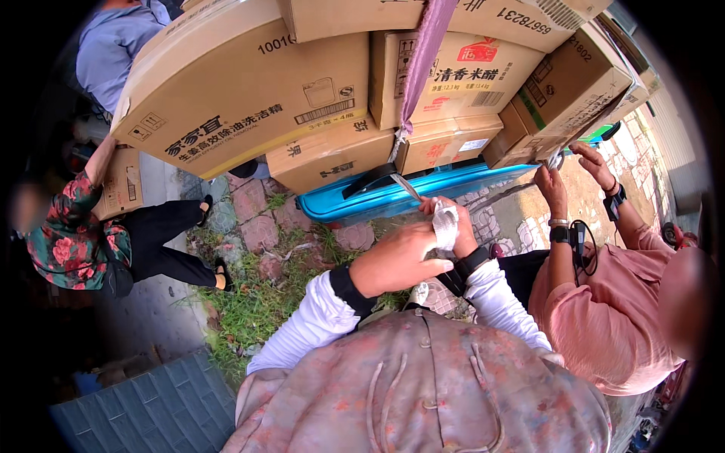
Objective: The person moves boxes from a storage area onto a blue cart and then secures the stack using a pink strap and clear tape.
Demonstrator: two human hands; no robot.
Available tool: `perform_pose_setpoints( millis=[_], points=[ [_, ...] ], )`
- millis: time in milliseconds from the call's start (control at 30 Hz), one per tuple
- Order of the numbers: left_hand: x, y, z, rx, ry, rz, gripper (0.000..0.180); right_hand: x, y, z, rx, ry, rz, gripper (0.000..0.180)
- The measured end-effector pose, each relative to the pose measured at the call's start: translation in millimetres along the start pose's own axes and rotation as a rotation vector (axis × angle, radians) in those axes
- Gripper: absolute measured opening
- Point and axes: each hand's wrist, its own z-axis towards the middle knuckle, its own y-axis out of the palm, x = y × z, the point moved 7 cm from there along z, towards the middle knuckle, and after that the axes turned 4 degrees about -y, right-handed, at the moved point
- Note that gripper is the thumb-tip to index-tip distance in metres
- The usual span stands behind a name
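A pale strap (408, 189) runs from the load's lower edge down to my hands, its whitish end (445, 226) bunched between them. My right hand (462, 230) is closed around it. My left hand (396, 258) is beside it, curled on the same bunched end with the thumb stretched out; its fingertips are partly hidden. Above, a purple cloth strap (428, 64) comes down over the stacked cardboard boxes and meets the pale strap near a black curved bar (370, 181). The boxes, among them a large carton (249, 90) and a smaller one (449, 143), rest on a bright blue vehicle bed (332, 202).
At right, a person in a pink shirt (604, 302) has both hands at a lower box corner. On the left, a person in a floral top (68, 234) reaches to the large carton. A blue-shirted person (117, 49) stands behind. Grass (257, 317) and paving (253, 208) lie below.
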Motion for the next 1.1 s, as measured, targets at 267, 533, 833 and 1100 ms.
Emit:
perform_pose_setpoints(
  millis=[267, 533, 833, 1100],
  points=[
    [-223.4, -53.6, -37.4, 0.571, -0.361, 0.137, 0.036, -19.9, 23.0, -3.3, 0.065, -0.063, -0.367, 0.024],
    [-241.1, -0.4, 46.2, 0.524, 0.096, 0.237, 0.031, -41.4, 55.8, 5.8, 0.039, -0.118, -0.52, 0.023],
    [-270.9, -18.5, 57.0, 0.607, -0.248, 0.001, 0.013, -36.3, 60.9, 29.4, -0.021, -0.159, -0.434, 0.022],
    [-314.0, -17.6, 60.7, 0.612, -0.429, -0.331, 0.021, 89.4, 14.7, 16.8, 0.215, 0.409, 0.322, 0.042]
  ],
)
